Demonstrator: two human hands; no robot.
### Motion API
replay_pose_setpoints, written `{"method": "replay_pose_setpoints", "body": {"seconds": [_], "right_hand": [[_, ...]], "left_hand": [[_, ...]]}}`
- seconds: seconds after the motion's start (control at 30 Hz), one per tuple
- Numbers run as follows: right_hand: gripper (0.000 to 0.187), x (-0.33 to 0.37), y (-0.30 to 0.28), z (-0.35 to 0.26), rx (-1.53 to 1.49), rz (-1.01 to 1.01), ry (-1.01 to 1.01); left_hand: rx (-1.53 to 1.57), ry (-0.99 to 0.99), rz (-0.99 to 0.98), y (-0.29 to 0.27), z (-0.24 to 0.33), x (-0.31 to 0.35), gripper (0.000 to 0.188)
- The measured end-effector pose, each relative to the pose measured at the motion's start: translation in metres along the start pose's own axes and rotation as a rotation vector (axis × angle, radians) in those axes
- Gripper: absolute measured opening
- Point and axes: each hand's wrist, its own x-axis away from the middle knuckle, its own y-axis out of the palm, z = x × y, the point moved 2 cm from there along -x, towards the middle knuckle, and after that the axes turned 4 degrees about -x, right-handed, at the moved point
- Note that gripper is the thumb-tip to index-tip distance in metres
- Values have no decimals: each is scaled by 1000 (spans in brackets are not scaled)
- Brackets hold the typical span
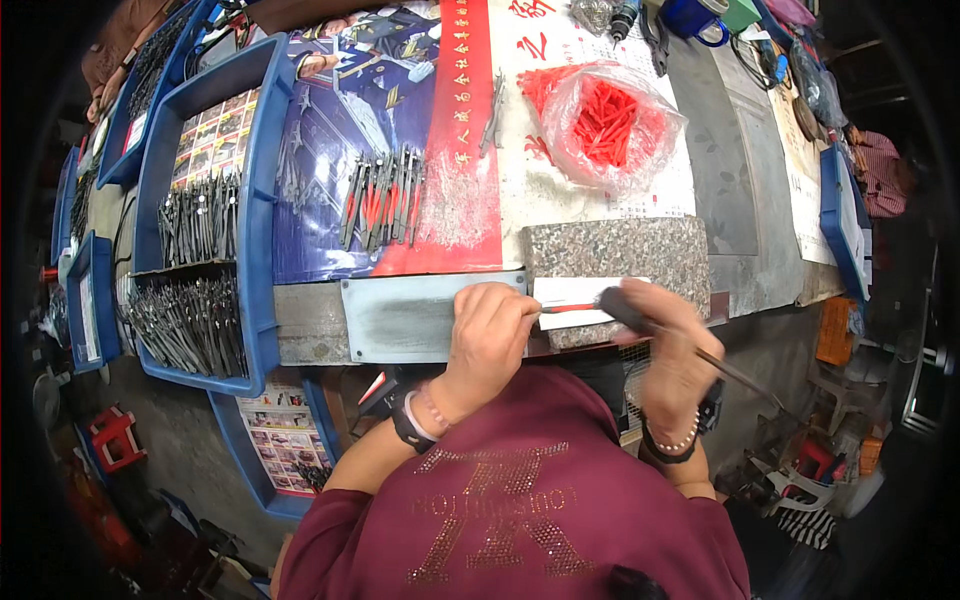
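Observation:
My left hand (487, 325) is closed in a pinch on a slim dark piece with a red part (562, 308). That piece lies over a white pad (580, 290) on a speckled stone slab (640, 245). In my right hand (675, 350) is a rod-shaped tool (628, 312), its thick black end over the pad near the red part. The tool's thin metal shaft runs out past my hand toward the lower right; its exact kind is unclear. Right of the left hand's fingertips, the black end partly covers the pad. A grey metal plate (400, 320) lies beneath my left hand.
Beyond the slab sits a clear bag (645, 150) of red slim pieces. Several dark and red pieces (380, 200) lie on the poster-covered table. At left, a blue tray (262, 220) holds bundles of dark pieces. Another blue tray (265, 500) stands lower. A red stool (115, 435) is on the floor.

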Motion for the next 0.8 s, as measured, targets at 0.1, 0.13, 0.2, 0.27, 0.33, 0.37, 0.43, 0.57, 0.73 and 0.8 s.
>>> {"method": "replay_pose_setpoints", "body": {"seconds": [0.1,0.13,0.2,0.27,0.33,0.37,0.43,0.57,0.73,0.8], "right_hand": [[24,3,-6,7,68,-119,39],[23,1,-1,17,182,-246,209],[20,0,-6,18,211,-177,151],[20,2,-15,13,216,-96,154],[31,6,-25,5,169,5,73],[32,10,-30,0,127,-2,85],[28,18,-36,-6,-30,24,106],[20,31,-25,5,-263,6,348],[21,37,10,21,-747,-16,564],[19,35,17,22,-773,-37,622]], "left_hand": [[-24,9,13,2,0,0,18],[-6,27,35,2,0,-1,18],[-29,25,25,4,-2,-3,17],[-23,18,16,2,0,-2,15],[-6,-10,33,-5,3,0,14],[11,-21,33,-8,4,0,14],[40,-70,1,-16,8,2,14],[372,-341,-1,-30,17,7,7],[646,-643,-149,-43,23,12,6],[679,-696,-206,-46,23,13,7]]}}
